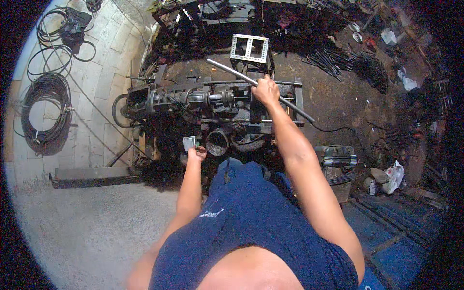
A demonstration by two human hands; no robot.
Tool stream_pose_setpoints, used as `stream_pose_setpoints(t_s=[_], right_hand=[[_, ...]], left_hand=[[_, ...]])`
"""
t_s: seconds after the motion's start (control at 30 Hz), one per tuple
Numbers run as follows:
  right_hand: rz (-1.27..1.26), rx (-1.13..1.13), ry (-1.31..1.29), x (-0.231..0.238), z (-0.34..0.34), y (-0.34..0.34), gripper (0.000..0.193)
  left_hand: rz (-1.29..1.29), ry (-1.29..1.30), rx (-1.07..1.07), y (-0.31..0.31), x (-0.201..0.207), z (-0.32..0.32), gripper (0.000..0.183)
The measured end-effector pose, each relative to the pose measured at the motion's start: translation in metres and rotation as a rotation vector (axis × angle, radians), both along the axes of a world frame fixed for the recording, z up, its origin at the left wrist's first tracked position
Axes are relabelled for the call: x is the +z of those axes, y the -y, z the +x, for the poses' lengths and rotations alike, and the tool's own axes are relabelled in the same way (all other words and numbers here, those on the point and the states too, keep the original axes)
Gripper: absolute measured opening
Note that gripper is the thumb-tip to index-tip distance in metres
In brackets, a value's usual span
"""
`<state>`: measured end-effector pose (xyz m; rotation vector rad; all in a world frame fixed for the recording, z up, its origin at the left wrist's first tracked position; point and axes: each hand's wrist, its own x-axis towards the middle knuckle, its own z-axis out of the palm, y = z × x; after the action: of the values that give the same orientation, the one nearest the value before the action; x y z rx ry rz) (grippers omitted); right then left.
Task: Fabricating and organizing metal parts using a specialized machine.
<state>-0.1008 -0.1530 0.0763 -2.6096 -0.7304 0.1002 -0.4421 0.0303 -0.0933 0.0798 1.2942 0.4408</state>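
My right hand (266, 91) is wrapped around a long grey metal rod (231, 70). The rod slants over the right part of a greasy machine (220, 99) with a shaft and a rail frame. Lower on the left, my left hand (196, 154) is closed at the near side of the machine, right beside a small pale box-like piece (189, 143) with a bit of green by it. What its fingers grip is too small to make out. A round, open-mouthed dark metal part (217, 141) lies just right of that hand.
A pale perforated metal frame (249, 48) stands beyond the machine. Dark rods (333, 62) lie in a heap on the far right floor. Coiled cable (46, 107) rests at the left, near a long metal bar (94, 177). A toolbox-like case (338, 155) sits at the right.
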Motion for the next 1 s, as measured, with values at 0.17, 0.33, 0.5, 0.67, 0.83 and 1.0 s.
stream_pose_setpoints(t_s=[0.17,0.33,0.5,0.67,0.83,1.0], right_hand=[[-0.026,-0.029,-0.090,-0.014,0.004,-0.002,0.032],[-0.034,-0.032,-0.098,0.008,-0.001,0.004,0.031],[-0.029,-0.034,-0.038,-0.007,0.001,0.002,0.033],[-0.071,-0.017,-0.016,-0.005,0.003,-0.003,0.036],[-0.075,-0.029,0.027,-0.007,0.004,0.005,0.035],[-0.079,-0.050,0.031,-0.008,0.003,-0.001,0.036]], left_hand=[[0.016,-0.077,-0.051,-0.002,-0.001,0.009,0.027],[-0.017,-0.070,-0.068,-0.005,-0.004,0.006,0.024],[-0.028,-0.045,-0.075,-0.009,-0.012,0.003,0.024],[-0.062,-0.073,-0.080,-0.019,-0.024,-0.002,0.024],[-0.076,-0.058,-0.073,-0.018,-0.031,-0.004,0.025],[0.033,-0.066,-0.185,-0.005,0.007,0.010,0.020]])
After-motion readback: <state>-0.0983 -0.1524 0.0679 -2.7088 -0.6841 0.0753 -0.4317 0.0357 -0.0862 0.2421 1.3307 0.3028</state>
